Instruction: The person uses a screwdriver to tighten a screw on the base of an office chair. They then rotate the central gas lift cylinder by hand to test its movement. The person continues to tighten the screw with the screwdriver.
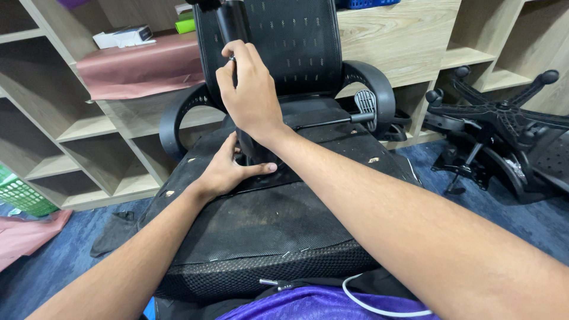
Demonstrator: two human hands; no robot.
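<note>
Nearest the camera lies a fold of purple cloth (308, 305) with a white cord (367, 299) looped over it, right against the underside of an overturned office chair seat (261, 225), whose black fabric-covered bottom faces up with small staples along its edge. The left hand (228, 169) lies flat on that underside, fingers spread and thumb out, pressing down just beside the base of the black back-support bracket (249, 145) — seemingly to hold the seat steady. Above it the right hand (249, 89) is curled around a small metal tool or bolt (232, 59) at the bracket's upright spine; the fingers are pinched together on it, though what exactly they grip is too small to tell. Beyond stands the mesh backrest (296, 41), flanked by curved black armrests (367, 89). Further right, a five-star caster base (504, 109) lies on the blue carpet (504, 219) — apart from the seat. Behind everything runs a wooden shelf unit (409, 35) bearing pink sheeting (142, 65) and a small white box (123, 37); a green basket (21, 195) sits at far left.
</note>
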